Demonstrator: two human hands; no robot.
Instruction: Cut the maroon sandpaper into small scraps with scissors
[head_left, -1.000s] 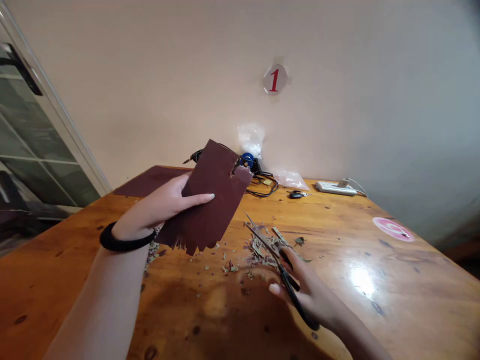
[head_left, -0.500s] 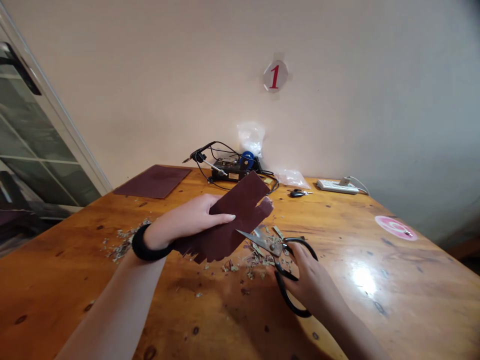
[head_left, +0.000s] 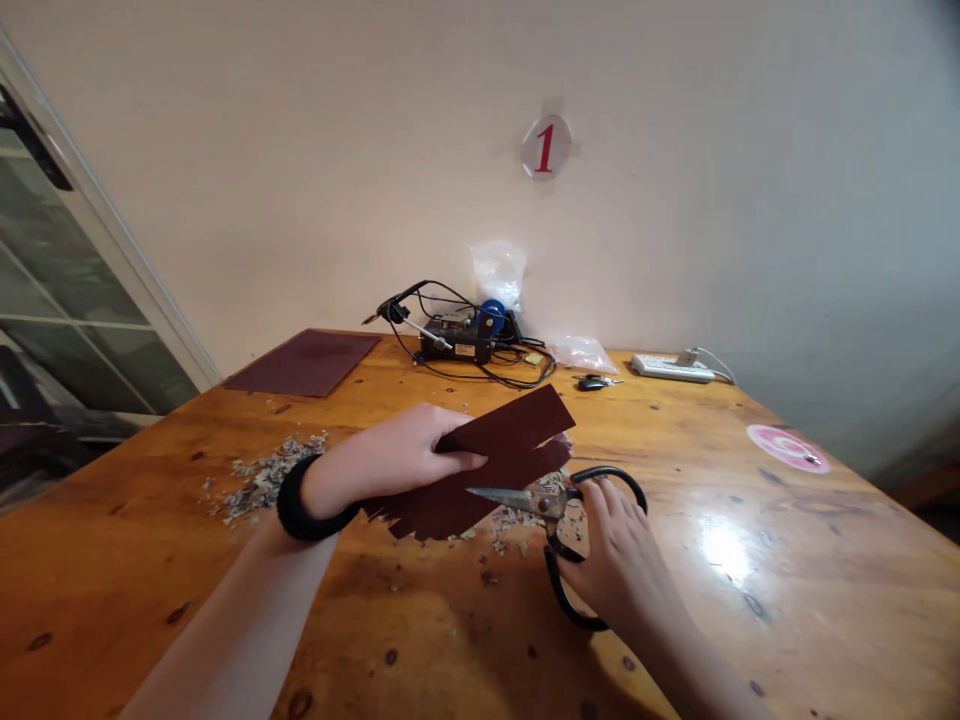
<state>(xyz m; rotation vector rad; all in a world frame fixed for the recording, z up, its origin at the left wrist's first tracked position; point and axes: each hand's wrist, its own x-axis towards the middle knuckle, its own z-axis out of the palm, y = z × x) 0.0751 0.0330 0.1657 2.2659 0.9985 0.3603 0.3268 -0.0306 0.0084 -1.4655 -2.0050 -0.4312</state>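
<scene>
My left hand (head_left: 420, 450), with a black band at its wrist, is closed on a dark maroon sandpaper sheet (head_left: 504, 445), its thumb on top. The sheet is tilted above the table, with a notch at its right end and a ragged near edge. My right hand (head_left: 619, 545) is closed around the black-handled scissors (head_left: 551, 505). One blade lies across the sheet's face, pointing left; the other blade is mostly hidden. Beneath the sheet are small scraps (head_left: 514, 530), partly covered by it.
Another pile of scraps (head_left: 262, 478) lies left of my left wrist. Farther back are a flat maroon sheet (head_left: 304, 362), a black device with cables (head_left: 457, 340), plastic bags (head_left: 581, 353), small black-handled snips (head_left: 596, 383) and a power strip (head_left: 671, 367). A pink round sticker (head_left: 787, 448) is at right.
The sheet and my left hand have moved right and slightly toward me. The scissors have turned flatter, with the visible blade lower and farther across the sheet.
</scene>
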